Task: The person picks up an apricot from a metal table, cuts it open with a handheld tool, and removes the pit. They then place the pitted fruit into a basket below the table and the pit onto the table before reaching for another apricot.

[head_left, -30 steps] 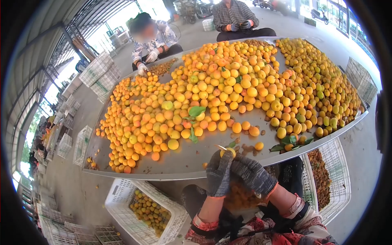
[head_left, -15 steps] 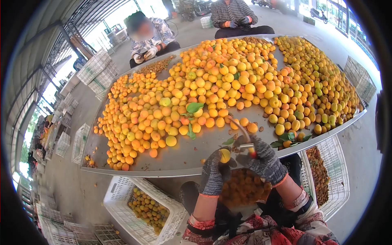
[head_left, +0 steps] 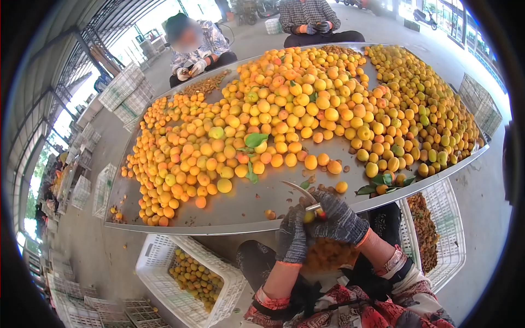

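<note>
My left hand point(head_left: 291, 236), in a grey glove, is closed at the table's near edge, its fingers round a yellow apricot point(head_left: 309, 217) that is mostly hidden. Pressed up beside it, my right hand point(head_left: 340, 218) is wrapped round a curved knife point(head_left: 298, 189), whose blade points up and left over the metal table point(head_left: 240, 210). The knife's metal collar is close to the fruit. Ahead of both hands, a large heap of orange and yellow apricots point(head_left: 273, 109) covers much of the table.
Two people sit beyond the table, a gloved hand point(head_left: 198, 68) showing at the back left. A white crate point(head_left: 227, 273) of apricots stands near left; another crate point(head_left: 451, 235) with brown pieces stands near right. Leaves point(head_left: 385, 181) lie by the right heap.
My hands have come together, and the right hand has turned the knife so its blade points left. The apricot, visible in my left hand before, is now mostly covered. The view has shifted slightly.
</note>
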Available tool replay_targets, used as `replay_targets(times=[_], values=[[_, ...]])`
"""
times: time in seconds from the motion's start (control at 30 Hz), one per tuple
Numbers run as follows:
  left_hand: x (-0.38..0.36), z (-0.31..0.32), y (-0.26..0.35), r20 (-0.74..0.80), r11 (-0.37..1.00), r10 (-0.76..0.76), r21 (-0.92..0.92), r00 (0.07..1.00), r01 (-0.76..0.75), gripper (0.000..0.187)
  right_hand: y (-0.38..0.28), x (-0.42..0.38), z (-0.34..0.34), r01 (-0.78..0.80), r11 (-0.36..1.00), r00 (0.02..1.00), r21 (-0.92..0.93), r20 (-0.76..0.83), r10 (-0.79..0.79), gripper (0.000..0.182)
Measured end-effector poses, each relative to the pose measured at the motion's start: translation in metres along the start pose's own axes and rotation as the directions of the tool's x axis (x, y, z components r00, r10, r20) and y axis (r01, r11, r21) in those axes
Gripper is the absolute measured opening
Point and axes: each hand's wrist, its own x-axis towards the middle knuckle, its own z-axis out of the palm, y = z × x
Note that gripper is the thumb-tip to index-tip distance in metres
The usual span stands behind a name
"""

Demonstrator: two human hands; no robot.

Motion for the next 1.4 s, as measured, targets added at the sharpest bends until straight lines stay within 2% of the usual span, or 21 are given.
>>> replay_targets(times=[0.13, 0.2, 0.27, 0.33, 0.37, 0.43, 0.47, 0.53, 0.67, 0.83, 0.87, 0.93, 0.97, 1.0, 1.03, 1.1, 1.17, 1.23, 1.27, 1.33, 1.4], values=[[-0.011, 0.013, 0.016, -0.047, 0.997, -0.074, -0.04, 0.996, 0.073, 0.029, -0.008, -0.008, 0.004, -0.067, 0.997, 0.992, -0.04, -0.113, 0.062, 0.061], [-0.011, 0.022, 0.023, -0.163, 0.879, -0.226, -0.458, 0.96, 0.129, 0.028, -0.003, -0.012, 0.012, -0.079, 0.989, 0.982, 0.125, -0.163, 0.099, 0.06], [-0.016, 0.027, 0.03, -0.126, 0.845, -0.224, -0.52, 0.966, 0.128, 0.028, -0.004, -0.012, 0.018, -0.079, 0.954, 0.968, 0.288, -0.206, 0.142, 0.058], [-0.019, 0.027, 0.033, -0.088, 0.806, -0.218, -0.578, 0.972, 0.128, 0.027, -0.015, -0.01, 0.021, -0.069, 0.629, 0.902, 0.774, -0.221, 0.371, 0.052], [-0.02, 0.026, 0.034, -0.035, 0.773, -0.215, -0.617, 0.976, 0.148, 0.027, -0.017, -0.012, 0.02, -0.071, 0.629, 0.901, 0.774, -0.22, 0.373, 0.052], [-0.017, 0.019, 0.023, 0.013, 0.736, -0.21, -0.656, 0.978, 0.167, 0.028, -0.018, -0.016, 0.017, -0.13, 0.2, 0.851, 0.971, 0.006, 0.525, 0.05], [-0.01, 0.007, 0.003, -0.009, 0.754, -0.127, -0.65, 0.992, 0.091, 0.029, -0.014, -0.018, 0.018, -0.131, 0.199, 0.851, 0.971, 0.008, 0.525, 0.05], [-0.007, 0.004, -0.003, -0.026, 0.767, -0.043, -0.642, 0.999, 0.016, 0.034, -0.001, -0.021, 0.018, -0.034, -0.127, 0.888, 0.991, 0.088, 0.452, 0.047], [-0.006, -0.003, -0.007, -0.008, 0.897, 0.046, -0.439, 0.999, -0.045, 0.033, -0.001, -0.017, 0.01, -0.066, -0.057, 0.927, 0.996, 0.083, 0.367, 0.045], [-0.017, 0.013, 0.014, -0.058, 0.963, 0.1, -0.244, 0.993, -0.111, 0.04, -0.031, -0.011, -0.003, -0.185, 0.338, 0.88, 0.923, 0.003, 0.475, 0.046], [-0.02, 0.013, 0.018, -0.04, 0.982, 0.125, -0.136, 0.991, -0.129, 0.037, -0.033, -0.008, -0.005, -0.185, 0.338, 0.88, 0.923, 0.002, 0.476, 0.046], [-0.023, 0.013, 0.022, -0.019, 0.989, 0.148, -0.026, 0.989, -0.149, 0.034, -0.035, 0.0, -0.01, -0.315, 0.801, 0.925, 0.509, -0.025, 0.379, 0.036], [-0.025, 0.012, 0.021, -0.003, 0.93, 0.277, 0.253, 0.961, -0.267, 0.034, -0.028, 0.003, -0.008, -0.316, 0.801, 0.925, 0.508, -0.024, 0.38, 0.036], [-0.027, 0.011, 0.02, 0.049, 0.783, 0.389, 0.508, 0.92, -0.359, 0.033, -0.017, 0.006, -0.003, -0.197, 0.954, 0.973, 0.226, -0.078, 0.219, 0.034], [-0.026, 0.008, 0.015, 0.049, 0.784, 0.388, 0.508, 0.92, -0.358, 0.033, -0.012, 0.008, 0.0, -0.05, 0.995, 0.996, -0.083, -0.079, 0.043, 0.031], [-0.023, 0.004, 0.008, 0.097, 0.659, 0.492, 0.608, 0.865, -0.443, 0.034, -0.018, 0.006, -0.002, -0.086, 0.995, 0.994, -0.057, -0.068, 0.082, 0.032], [-0.022, 0.01, 0.013, 0.076, 0.719, 0.478, 0.539, 0.875, -0.44, 0.034, -0.012, 0.005, 0.002, -0.122, 0.992, 0.991, -0.033, -0.056, 0.12, 0.032], [-0.022, 0.017, 0.024, 0.057, 0.771, 0.464, 0.465, 0.884, -0.435, 0.034, 0.009, 0.0, 0.018, -0.18, 0.896, 0.956, 0.405, -0.142, 0.256, 0.031], [-0.022, 0.018, 0.028, -0.002, 0.851, 0.394, 0.379, 0.919, -0.364, 0.035, 0.007, -0.004, 0.02, -0.181, 0.896, 0.956, 0.405, -0.14, 0.256, 0.031], [-0.023, 0.021, 0.037, -0.052, 0.914, 0.316, 0.285, 0.947, -0.289, 0.036, -0.008, -0.009, 0.018, -0.231, 0.607, 0.879, 0.76, -0.105, 0.466, 0.03], [-0.025, 0.023, 0.043, -0.124, 0.989, -0.061, -0.142, 0.99, 0.043, 0.037, -0.014, -0.01, 0.011, -0.205, 0.479, 0.869, 0.853, -0.067, 0.491, 0.029]])
